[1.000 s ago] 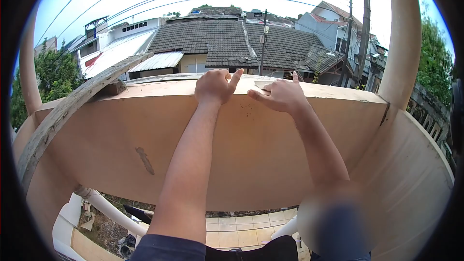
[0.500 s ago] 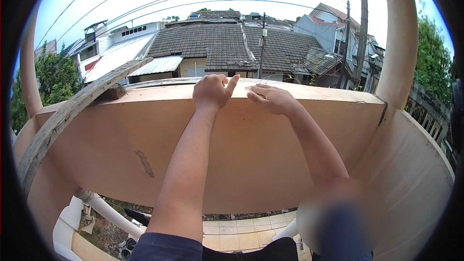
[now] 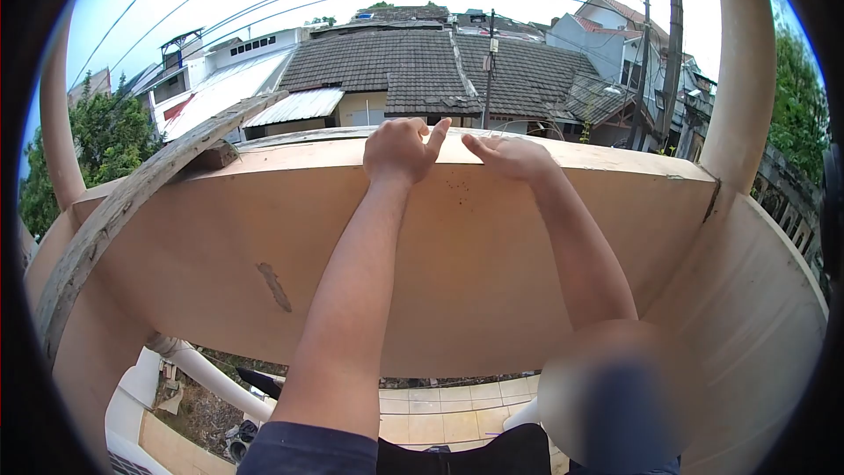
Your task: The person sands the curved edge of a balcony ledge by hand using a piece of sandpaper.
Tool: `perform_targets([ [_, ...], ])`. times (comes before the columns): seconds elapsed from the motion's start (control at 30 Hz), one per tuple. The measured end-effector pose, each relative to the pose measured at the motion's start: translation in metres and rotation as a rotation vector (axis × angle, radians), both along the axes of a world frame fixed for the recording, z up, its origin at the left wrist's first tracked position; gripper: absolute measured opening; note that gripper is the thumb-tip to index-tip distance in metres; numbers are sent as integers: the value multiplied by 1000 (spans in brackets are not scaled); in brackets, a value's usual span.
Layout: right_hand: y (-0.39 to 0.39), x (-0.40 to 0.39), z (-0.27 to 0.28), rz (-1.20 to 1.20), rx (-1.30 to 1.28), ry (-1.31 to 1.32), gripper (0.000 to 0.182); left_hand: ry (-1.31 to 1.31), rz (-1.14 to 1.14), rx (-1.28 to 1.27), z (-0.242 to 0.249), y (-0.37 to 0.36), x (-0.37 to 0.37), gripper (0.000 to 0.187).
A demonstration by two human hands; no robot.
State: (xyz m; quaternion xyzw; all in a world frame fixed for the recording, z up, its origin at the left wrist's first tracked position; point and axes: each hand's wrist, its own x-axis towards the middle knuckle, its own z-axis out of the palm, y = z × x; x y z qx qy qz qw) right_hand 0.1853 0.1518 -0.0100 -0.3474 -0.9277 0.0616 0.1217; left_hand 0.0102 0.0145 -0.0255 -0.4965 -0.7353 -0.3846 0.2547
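Left hand (image 3: 397, 151) sitting curled at 11 o'clock, thumb up; right hand (image 3: 517, 157) sitting at 2, thumb spread. Can't tell either grip. Painted parapet (image 3: 479, 273) running 9 to 3. Tiled roof (image 3: 347, 60) lying beyond, 12.

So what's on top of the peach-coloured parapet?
A weathered wooden plank slants over the parapet at left, by a small block. The left hand and right hand are at the middle; anything directly behind them is covered.
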Motion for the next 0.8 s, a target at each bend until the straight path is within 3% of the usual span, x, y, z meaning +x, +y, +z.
perform_targets([
  [0.13, -22, -1, -2, -86, 190, -43, 116, -9, 10, -13, 2, 0, 1, 67],
  [0.2, -34, -3, -8, 153, 254, 8, 114, 3, 15, -11, 2, 0, 0, 67],
  [0.3, -24, 11, -9, 229, 99, 160, 106, -17, 28, -48, 1, -1, 1, 66],
  [0.37, -8, 13, -1, -34, 72, 28, 102, -16, 11, -45, 0, 1, 0, 66],
  [0.47, -9, 18, 8, -139, 19, 53, 107, -43, 16, -76, 2, -1, 3, 65],
  [0.57, -38, 12, 4, -108, 140, -145, 109, -48, 27, -36, 2, 0, 2, 65],
  [0.63, -39, 10, -18, 118, 299, 110, 113, -33, 41, -50, 2, 0, 1, 64],
  [0.7, -24, 16, -18, 139, 204, 152, 114, -38, 39, -44, 0, 0, 1, 64],
  [0.8, 6, 24, -2, -134, -41, 115, 119, -53, 23, -67, 4, -4, 4, 64],
])
